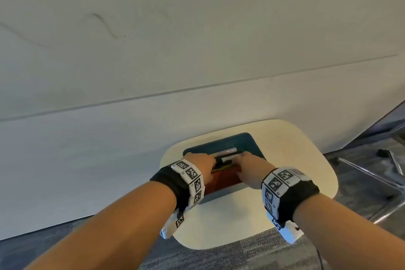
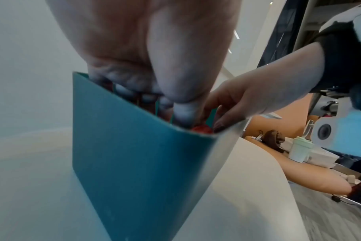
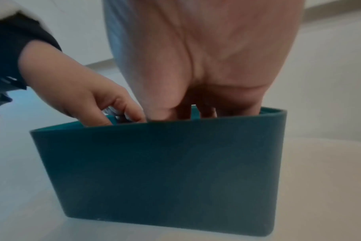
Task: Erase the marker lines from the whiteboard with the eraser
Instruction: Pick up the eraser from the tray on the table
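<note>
The whiteboard (image 1: pixel 197 28) fills the wall ahead, and a faint wavy marker line (image 1: pixel 105 26) shows at its upper left. Below it a teal box (image 1: pixel 252 142) stands on a small cream table (image 1: pixel 230 221). Both hands dip into the box. My left hand (image 1: pixel 201 163) curls its fingers round the left end of a silver-and-black bar (image 1: pixel 228 153). My right hand (image 1: pixel 247 164) reaches in at the bar's right end, and the box (image 3: pixel 165 163) rim hides its fingertips. Markers and something red (image 2: pixel 202 128) lie inside the box (image 2: pixel 134 163). I cannot make out which item is the eraser.
Metal chair legs (image 1: pixel 372 173) stand on grey carpet to the right of the table. In the left wrist view a white cup (image 2: pixel 299 151) sits on a desk beyond, and another person's arm (image 2: pixel 309 177) rests there. The table stands close against the wall.
</note>
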